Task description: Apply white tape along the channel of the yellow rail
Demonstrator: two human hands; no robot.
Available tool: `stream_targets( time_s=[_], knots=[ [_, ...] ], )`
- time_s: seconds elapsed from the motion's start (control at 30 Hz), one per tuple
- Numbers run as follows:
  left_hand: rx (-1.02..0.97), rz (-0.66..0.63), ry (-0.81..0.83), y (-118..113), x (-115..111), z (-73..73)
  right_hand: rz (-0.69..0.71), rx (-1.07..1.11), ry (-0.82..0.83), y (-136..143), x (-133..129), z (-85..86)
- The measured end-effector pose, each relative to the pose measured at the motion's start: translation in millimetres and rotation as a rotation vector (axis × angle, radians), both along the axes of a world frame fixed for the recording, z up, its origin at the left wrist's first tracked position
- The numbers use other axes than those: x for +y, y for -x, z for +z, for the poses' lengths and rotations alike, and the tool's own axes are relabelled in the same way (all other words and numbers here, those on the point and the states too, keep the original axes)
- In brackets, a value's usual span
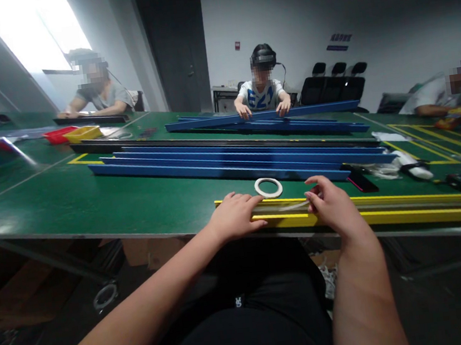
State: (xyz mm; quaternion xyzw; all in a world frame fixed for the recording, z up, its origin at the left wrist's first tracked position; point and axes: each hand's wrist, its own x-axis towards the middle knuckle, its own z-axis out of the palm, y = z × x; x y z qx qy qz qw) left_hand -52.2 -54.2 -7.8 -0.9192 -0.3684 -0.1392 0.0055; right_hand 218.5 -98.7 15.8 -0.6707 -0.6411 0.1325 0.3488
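Observation:
A long yellow channel (pixel 407 211) lies along the near edge of the green table. My left hand (pixel 238 215) rests over its left end, gripping the channel with fingers on the far side and thumb on the near side. Above the channel, my right hand (pixel 329 202) pinches the end of a thin whitish strip (pixel 293 206) between thumb and fingers. The strip runs leftward inside the channel toward my left hand. Just beyond the channel, a white tape roll (pixel 268 188) lies flat on the table.
Several blue channels (pixel 213 170) and black ones (pixel 138 145) lie across the green table (pixel 142 207). A phone (pixel 361 179) and a white tool (pixel 414 165) are at right. Red (pixel 60 135) and yellow (pixel 83 135) trays stand at left. Three people sit around.

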Motion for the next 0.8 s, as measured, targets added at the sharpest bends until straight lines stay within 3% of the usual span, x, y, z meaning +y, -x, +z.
stream_targets(
  time_s=[0.17, 0.47, 0.8],
  knots=[
    [0.000, 0.001, -0.019, 0, -2, 0.0, -0.010, -0.183, -0.029, -16, 4, -5.4],
    [0.011, 0.010, 0.024, -1, 0, 1.5, -0.137, -0.227, -0.032, -18, 4, -6.2],
    [0.079, 0.033, 0.048, -5, -1, 3.2, -0.061, -0.275, 0.020, -24, 1, -7.5]
  ],
)
